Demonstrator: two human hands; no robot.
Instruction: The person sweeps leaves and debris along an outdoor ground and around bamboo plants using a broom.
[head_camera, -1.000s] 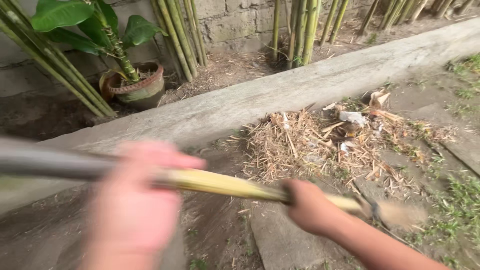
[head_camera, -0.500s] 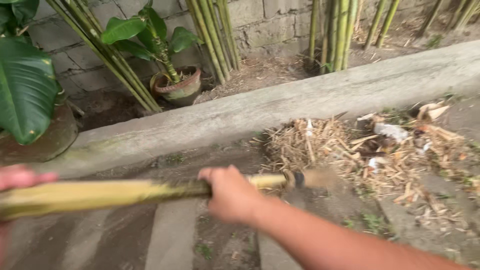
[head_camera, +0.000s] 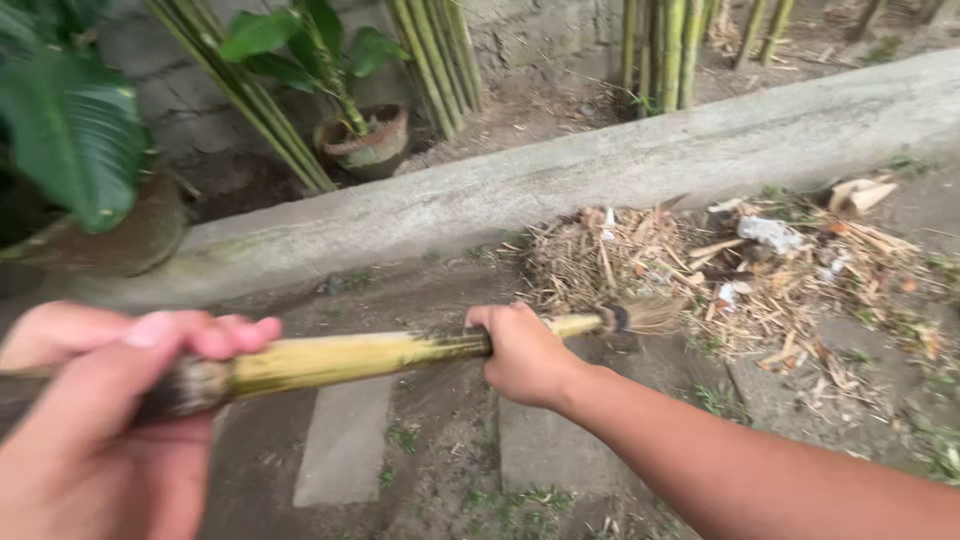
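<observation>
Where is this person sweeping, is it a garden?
Most likely a backyard or garden path beside a wall. Bamboo stalks and a potted plant stand behind a concrete curb, and both hands hold a bamboo-handled broom next to a pile of dry leaves.

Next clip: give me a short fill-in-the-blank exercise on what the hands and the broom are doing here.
1. Both hands grip a yellow bamboo ____ handle.
2. The right hand holds it nearer the ____ than the left hand.
3. The pile of dry debris lies against a concrete ____.

Missing words: broom; bristles; curb
</observation>
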